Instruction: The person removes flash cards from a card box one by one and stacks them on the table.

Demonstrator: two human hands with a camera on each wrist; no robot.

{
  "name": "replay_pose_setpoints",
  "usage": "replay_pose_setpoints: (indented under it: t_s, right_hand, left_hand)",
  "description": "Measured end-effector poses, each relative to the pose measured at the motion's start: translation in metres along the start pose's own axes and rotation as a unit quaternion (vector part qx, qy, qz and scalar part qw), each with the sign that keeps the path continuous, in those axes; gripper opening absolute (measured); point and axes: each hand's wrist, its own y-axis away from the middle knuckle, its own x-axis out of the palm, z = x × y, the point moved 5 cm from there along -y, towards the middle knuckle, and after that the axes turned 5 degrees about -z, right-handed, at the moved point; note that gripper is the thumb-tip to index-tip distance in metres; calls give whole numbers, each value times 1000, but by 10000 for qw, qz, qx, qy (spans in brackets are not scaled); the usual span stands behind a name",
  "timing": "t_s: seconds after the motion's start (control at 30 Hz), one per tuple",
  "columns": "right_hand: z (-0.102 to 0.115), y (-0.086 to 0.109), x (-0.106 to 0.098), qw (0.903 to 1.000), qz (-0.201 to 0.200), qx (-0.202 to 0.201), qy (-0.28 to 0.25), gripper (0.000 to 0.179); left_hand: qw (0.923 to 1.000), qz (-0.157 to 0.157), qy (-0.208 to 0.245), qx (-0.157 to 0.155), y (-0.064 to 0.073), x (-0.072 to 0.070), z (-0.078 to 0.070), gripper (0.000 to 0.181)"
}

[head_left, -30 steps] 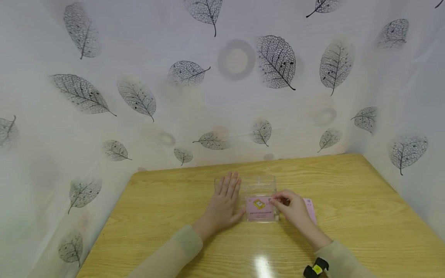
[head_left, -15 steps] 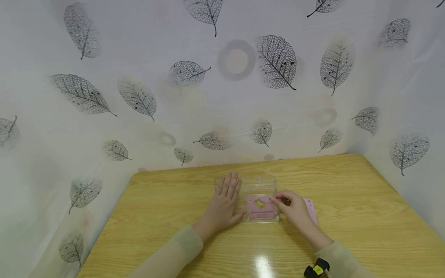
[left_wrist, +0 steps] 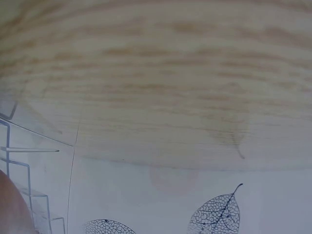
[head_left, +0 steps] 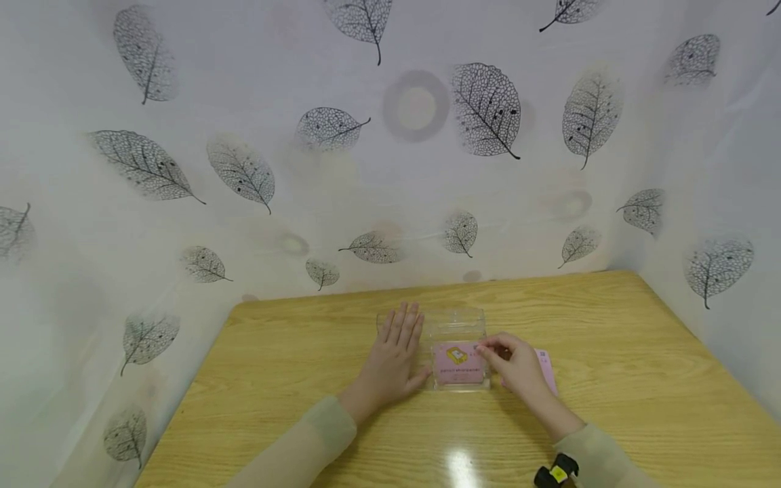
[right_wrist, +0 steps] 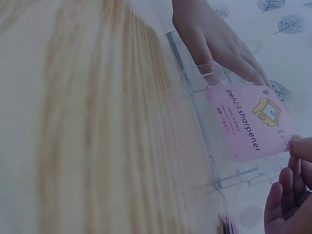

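A pink flashcard [head_left: 459, 366] printed "pencil sharpener", with a yellow sharpener picture, overlaps the near compartment of a clear plastic holder [head_left: 456, 330]. My right hand [head_left: 514, 366] pinches the card's far right corner between thumb and fingers; in the right wrist view the card [right_wrist: 248, 122] tilts over the holder [right_wrist: 209, 151]. With straight fingers, my left hand [head_left: 390, 366] rests on the left part of the holder, its thumb beside the card. The left wrist view catches only the holder's stepped clear edges [left_wrist: 29, 168] and a bit of finger.
More pink cards [head_left: 546, 369] lie on the wooden table [head_left: 293, 379], partly hidden behind my right hand. A black strap with a yellow patch [head_left: 556, 469] is at the right sleeve. Leaf-patterned white cloth [head_left: 390, 183] hangs behind the table and along its sides.
The pinched card has shifted slightly toward the far side and right, its near edge drawing back from the holder's front. The left hand has stayed in place.
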Motion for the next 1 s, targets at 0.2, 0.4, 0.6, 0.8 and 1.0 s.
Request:
replay_pose_setpoints:
  t_s: [0.2, 0.4, 0.6, 0.8, 1.0]
  right_hand:
    - [3, 1, -3, 10000, -26, -3, -89, 16]
    - [4, 0, -6, 9997, -147, -135, -164, 16]
    - [5, -2, -10, 9992, -289, -269, -39, 14]
    - [6, -4, -14, 9990, -360, -248, 10, 16]
    - [6, -7, -18, 9984, -455, -268, -176, 17]
  left_hand:
    - [10000, 7, -41, 11, 0, -1, 0, 101]
    - [10000, -53, -70, 4, 0, -1, -1, 100]
    - [9998, -212, -35, 10, 2, 0, -1, 103]
    - [9997, -226, -80, 0, 1, 0, 0, 102]
    - [9999, -142, -75, 0, 1, -1, 0, 101]
